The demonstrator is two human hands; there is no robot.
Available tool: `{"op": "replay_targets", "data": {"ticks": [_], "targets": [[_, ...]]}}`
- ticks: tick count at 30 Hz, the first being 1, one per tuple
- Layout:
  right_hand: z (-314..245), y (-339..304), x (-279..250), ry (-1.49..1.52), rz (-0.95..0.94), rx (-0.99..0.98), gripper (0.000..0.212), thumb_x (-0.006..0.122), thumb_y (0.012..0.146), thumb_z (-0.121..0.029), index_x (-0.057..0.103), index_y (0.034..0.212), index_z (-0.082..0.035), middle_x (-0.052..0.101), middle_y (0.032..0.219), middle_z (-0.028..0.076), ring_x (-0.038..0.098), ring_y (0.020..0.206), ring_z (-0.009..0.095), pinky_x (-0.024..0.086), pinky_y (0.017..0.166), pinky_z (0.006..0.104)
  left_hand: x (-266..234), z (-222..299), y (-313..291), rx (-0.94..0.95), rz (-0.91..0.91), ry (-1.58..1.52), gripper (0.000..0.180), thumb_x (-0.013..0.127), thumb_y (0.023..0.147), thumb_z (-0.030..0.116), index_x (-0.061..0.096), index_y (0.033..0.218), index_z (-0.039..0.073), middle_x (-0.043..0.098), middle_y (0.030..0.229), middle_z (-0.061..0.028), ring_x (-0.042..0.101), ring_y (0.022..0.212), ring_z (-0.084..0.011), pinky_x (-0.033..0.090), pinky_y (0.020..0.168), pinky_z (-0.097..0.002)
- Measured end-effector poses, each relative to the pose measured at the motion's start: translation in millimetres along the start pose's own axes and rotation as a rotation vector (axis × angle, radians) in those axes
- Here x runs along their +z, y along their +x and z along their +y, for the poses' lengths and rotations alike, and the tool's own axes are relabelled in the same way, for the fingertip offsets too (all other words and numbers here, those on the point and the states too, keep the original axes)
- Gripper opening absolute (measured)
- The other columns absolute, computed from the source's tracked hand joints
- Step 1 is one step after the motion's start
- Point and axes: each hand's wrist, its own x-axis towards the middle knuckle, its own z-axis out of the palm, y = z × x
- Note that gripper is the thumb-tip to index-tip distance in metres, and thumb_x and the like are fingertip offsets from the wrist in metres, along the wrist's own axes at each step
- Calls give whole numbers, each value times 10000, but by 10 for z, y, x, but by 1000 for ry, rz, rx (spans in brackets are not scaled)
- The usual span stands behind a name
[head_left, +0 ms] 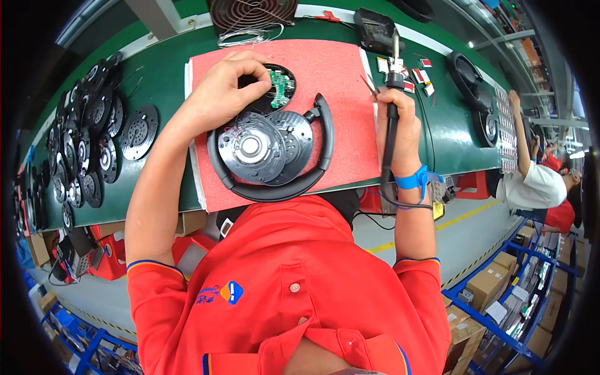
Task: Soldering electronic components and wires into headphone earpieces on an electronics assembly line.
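Note:
A black headphone [327,140] with its headband curved toward me lies on a pink foam mat [350,69]. Its far ear cup is open and shows a green circuit board [280,88]. My left hand [226,87] is at that cup's left side, thumb and forefinger pinched; what they hold is hidden. Two round speaker plates [251,145] overlap inside the headband's curve, nearer me. My right hand [401,128] grips a soldering iron [394,80], its tip pointing away from me, over the mat's right edge. Thin tweezers [370,86] stick out leftward from the same hand.
Many black speaker plates [84,147] pile up on the green table's left. A fan [253,14] and a dark soldering-tip holder [374,30] stand at the back. Small batteries [420,76] and another headphone [470,81] lie right. A co-worker [531,181] sits farther right.

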Motion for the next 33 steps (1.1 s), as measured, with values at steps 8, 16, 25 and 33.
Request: {"op": "replay_targets", "data": {"ticks": [8,16,25,33], "targets": [[-381,253,-117,110,-237,-62,168,581,818,85,548,897,-59,641,831,114,632,749,215,490,701,289,26,-73,39,87,29,18,163,617,779,148,623,807,-12,618,933,-118,571,944,-275,437,847,-349],[-651,589,37,-278,-404,-348,226,591,675,22,595,881,-72,615,741,55,586,636,199,450,520,316,22,-98,35,100,38,33,162,613,762,137,635,816,-13,618,910,-122,580,893,-273,450,816,-347],[-690,653,164,-361,-433,-441,232,609,689,-27,598,914,-85,598,699,52,570,606,197,436,489,329,32,-111,39,103,46,9,136,616,752,117,638,798,-8,618,875,-116,581,872,-267,454,799,-351],[-684,659,189,-336,-433,-451,233,603,690,-23,605,917,-77,595,693,60,569,599,202,433,489,332,39,-104,39,76,37,-17,120,609,750,110,631,784,-3,611,857,-116,577,862,-276,454,791,-355]]}}
